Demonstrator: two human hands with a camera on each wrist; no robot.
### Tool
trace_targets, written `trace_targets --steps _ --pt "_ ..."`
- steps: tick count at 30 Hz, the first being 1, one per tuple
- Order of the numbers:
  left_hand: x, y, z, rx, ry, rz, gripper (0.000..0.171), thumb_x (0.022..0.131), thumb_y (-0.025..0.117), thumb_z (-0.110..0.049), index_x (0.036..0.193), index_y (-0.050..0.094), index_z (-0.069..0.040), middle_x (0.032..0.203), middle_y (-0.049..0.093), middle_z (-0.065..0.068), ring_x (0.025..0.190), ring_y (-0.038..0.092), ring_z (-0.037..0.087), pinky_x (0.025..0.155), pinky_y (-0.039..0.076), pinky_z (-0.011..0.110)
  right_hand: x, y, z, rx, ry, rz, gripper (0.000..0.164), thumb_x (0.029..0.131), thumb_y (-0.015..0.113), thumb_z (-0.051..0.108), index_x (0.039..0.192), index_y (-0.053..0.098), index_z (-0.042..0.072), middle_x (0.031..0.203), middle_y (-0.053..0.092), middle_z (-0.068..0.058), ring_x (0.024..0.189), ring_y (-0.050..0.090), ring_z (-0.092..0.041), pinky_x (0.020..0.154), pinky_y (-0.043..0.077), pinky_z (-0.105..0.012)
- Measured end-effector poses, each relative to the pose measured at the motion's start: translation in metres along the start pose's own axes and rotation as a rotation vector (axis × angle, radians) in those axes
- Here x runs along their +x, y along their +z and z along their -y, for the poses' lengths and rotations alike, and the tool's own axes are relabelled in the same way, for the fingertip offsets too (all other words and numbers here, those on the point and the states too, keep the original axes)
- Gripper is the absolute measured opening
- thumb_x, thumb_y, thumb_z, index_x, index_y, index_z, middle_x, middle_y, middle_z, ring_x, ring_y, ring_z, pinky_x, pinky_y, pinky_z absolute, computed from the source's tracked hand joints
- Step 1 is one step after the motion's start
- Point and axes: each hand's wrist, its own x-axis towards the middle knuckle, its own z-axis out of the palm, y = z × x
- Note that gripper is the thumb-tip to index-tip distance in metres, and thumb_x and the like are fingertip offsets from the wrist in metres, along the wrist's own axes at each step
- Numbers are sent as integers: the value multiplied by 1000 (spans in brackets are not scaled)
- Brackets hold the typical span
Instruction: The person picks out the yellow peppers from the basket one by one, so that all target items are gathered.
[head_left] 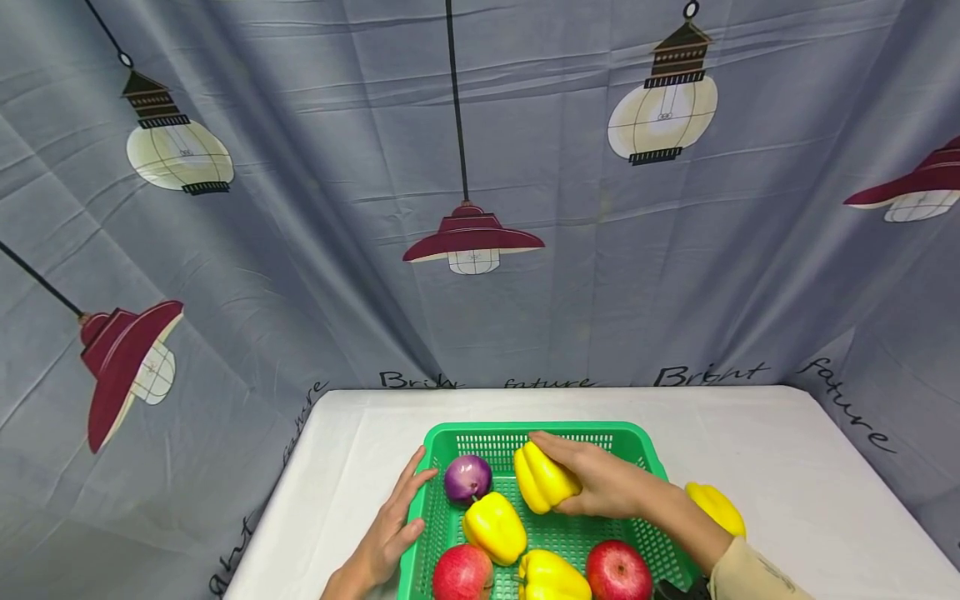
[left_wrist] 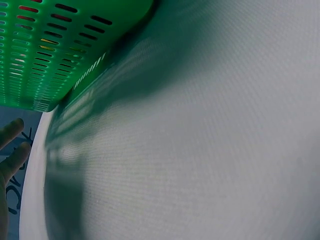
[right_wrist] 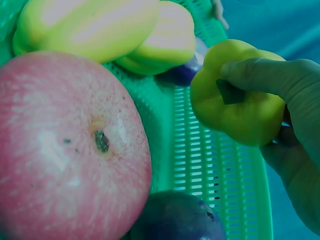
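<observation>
In the head view my right hand (head_left: 600,479) grips a yellow bell pepper (head_left: 543,477) over the far part of a green basket (head_left: 633,433). The right wrist view shows the thumb lying across this pepper (right_wrist: 235,95) beside its green stem. My left hand (head_left: 386,533) is at the basket's left rim with fingers extended; whether it presses on the rim is unclear. Inside the basket are a purple onion (head_left: 468,479), a yellow pepper (head_left: 495,527), another yellow pepper (head_left: 553,577), a red apple (head_left: 462,573) and a second red apple (head_left: 618,571).
One more yellow pepper (head_left: 716,507) lies on the white table (head_left: 765,467), right of the basket and partly behind the right forearm. A dark purple round item (right_wrist: 177,217) shows low in the right wrist view. A grey lamp-print curtain (head_left: 525,325) hangs behind the table.
</observation>
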Motion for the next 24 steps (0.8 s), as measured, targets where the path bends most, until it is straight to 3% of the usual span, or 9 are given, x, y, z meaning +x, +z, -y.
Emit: trace_targets --steps 10,15,20,24 --pt "0 0 -1 2 -1 2 58 94 43 -19 150 43 -5 164 21 19 147 30 31 103 40 60 -10 -6 6 20 21 -34 91 80 84 25 154 37 1 155 45 -10 125 54 -21 99 50 -40" --pt "0 -1 -1 2 -7 6 58 94 43 -20 150 43 -5 165 20 18 147 30 29 102 41 60 -16 -8 7 42 28 -66 90 80 85 26 153 40 2 150 50 -8 112 56 -13 91 53 -35" --pt "0 -1 -1 -4 -9 6 58 94 43 -20 150 43 -5 165 20 18 147 30 29 102 41 60 -24 -11 5 171 58 -96 90 81 84 24 155 37 4 136 55 -2 95 56 -11 76 54 -28" --pt "0 -1 -2 -14 -10 10 58 94 43 -20 151 42 -6 165 19 18 147 30 29 103 41 59 -30 -14 5 222 90 -106 90 83 84 27 156 35 6 135 54 3 101 56 -12 80 54 -30"
